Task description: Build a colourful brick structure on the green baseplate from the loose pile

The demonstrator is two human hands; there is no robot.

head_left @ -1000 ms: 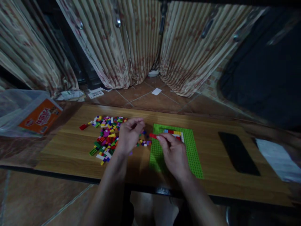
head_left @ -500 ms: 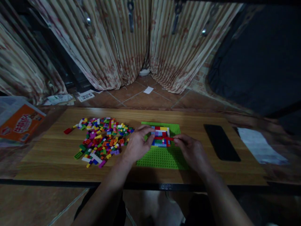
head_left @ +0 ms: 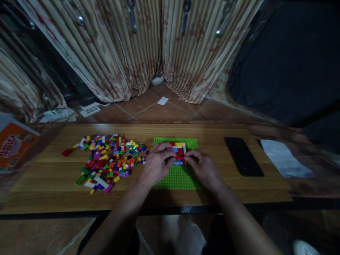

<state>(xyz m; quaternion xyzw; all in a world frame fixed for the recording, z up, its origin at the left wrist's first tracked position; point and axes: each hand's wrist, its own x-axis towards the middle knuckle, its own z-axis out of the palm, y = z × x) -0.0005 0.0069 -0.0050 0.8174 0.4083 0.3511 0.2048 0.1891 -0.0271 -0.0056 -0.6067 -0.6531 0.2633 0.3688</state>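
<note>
A bright green studded baseplate (head_left: 177,179) lies on the table, and on it stands a low rectangular build of colored toy bricks (head_left: 181,144). Over that build is a long thin red brick (head_left: 180,157), with a hand at each end. My left hand (head_left: 157,163) is closed, thumb and index finger on the left end of the red brick. My right hand (head_left: 204,169) pinches its right end. The fingers hide part of the build and the brick's ends, so whether it sits on the studs is unclear.
A wide heap of loose bricks (head_left: 107,163) covers the wooden table (head_left: 53,193) left of the baseplate. On the right lie a black phone-like slab (head_left: 243,156) and a white paper sheet (head_left: 285,158). An orange-labelled box (head_left: 14,145) is at far left; striped curtains (head_left: 138,63) hang behind.
My right hand has come left, closer to my left hand, and the red brick now lies over the build between them. The whole view has shifted slightly.
</note>
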